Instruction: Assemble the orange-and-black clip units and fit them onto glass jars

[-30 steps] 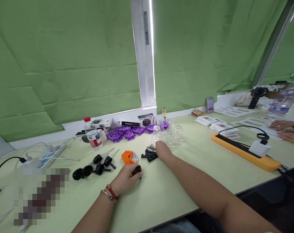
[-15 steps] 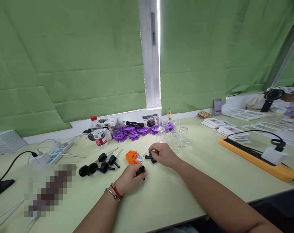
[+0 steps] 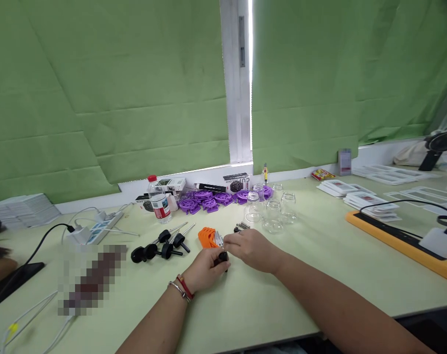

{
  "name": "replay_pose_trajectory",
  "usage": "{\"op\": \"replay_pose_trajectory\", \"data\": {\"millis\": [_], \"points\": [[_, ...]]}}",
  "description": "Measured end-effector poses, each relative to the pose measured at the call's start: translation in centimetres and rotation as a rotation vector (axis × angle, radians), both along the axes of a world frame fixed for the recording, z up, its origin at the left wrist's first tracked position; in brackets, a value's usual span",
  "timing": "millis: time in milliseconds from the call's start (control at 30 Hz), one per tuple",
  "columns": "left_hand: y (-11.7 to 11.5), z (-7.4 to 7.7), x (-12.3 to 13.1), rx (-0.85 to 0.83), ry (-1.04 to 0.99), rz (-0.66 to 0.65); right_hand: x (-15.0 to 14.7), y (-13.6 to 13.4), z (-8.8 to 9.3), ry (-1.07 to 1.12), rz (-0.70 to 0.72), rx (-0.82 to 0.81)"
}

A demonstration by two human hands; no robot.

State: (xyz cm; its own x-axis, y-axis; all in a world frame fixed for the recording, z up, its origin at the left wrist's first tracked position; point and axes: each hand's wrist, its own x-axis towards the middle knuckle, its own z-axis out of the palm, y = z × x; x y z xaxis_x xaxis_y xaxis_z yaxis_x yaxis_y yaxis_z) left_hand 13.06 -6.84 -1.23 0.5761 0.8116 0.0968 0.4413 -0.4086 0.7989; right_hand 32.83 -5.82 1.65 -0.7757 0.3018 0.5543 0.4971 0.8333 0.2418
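Knob (image 3: 222,256), small and black, sits low over the pale green table (image 3: 282,300), just in front of the person, clasped in the curled fingers of the left hand (image 3: 205,268); only its dark end shows past the fingertips. Right hand (image 3: 251,248) is just beside it, fingertips (image 3: 229,242) drawn into a pinch right at the knob; whatever lies between them is too small to make out. Judgement: the knob looks like hard moulded plastic, so it should be light, stiff, not fragile and a little smooth. The best hold is around its wide head, leaving the narrow end free. Any small part pinched against it would be easy to drop or flick away, so a fingertip grip close to the table seems prudent. Touching or nearly touching the hands on the far side is an orange holder (image 3: 206,237) with metal pins (image 3: 218,239). Left of that lie more black knobs on thin rods (image 3: 160,246). Behind the hands are a small heap of springs and dark bits (image 3: 241,226) and then clear glass jars (image 3: 271,212), which are breakable and near the right forearm's line of reach.
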Motion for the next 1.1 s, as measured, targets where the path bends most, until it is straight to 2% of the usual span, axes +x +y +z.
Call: {"op": "replay_pose_trajectory", "data": {"millis": [133,267,367,467,567,633,767,867,967,1100], "points": [[0.0,0.0,0.1,-0.002,-0.055,-0.024,-0.7,-0.6,-0.3,-0.039,0.045,-0.034],[0.0,0.4,0.1,-0.001,-0.117,-0.024,-0.9,-0.4,-0.5,-0.002,0.055,-0.216],[0.0,0.6,0.1,-0.073,-0.188,-0.006,-0.8,-0.2,-0.4,0.044,0.071,-0.357],[0.1,0.5,-0.2,-0.177,-0.270,0.072,-0.9,-0.1,-0.3,0.062,0.064,-0.476],[0.2,0.4,-0.8,-0.259,-0.245,0.100,-0.6,0.6,-0.5,0.066,0.026,-0.581],[0.3,0.6,-1.3,-0.293,-0.172,0.121,-0.1,1.6,-0.7,0.135,-0.059,-0.628],[0.5,1.1,-2.2,-0.343,-0.062,0.175,1.9,4.3,-1.6,0.395,-0.368,-0.670],[0.5,1.5,-2.6,-0.357,-0.016,0.196,3.5,5.9,-2.4,0.508,-0.553,-0.701],[0.6,1.7,-2.9,-0.361,0.033,0.193,4.5,6.7,-3.0,0.532,-0.641,-0.751],[0.8,2.0,-3.5,-0.323,0.105,0.177,4.7,6.9,-3.3,0.506,-0.645,-0.808]]}}
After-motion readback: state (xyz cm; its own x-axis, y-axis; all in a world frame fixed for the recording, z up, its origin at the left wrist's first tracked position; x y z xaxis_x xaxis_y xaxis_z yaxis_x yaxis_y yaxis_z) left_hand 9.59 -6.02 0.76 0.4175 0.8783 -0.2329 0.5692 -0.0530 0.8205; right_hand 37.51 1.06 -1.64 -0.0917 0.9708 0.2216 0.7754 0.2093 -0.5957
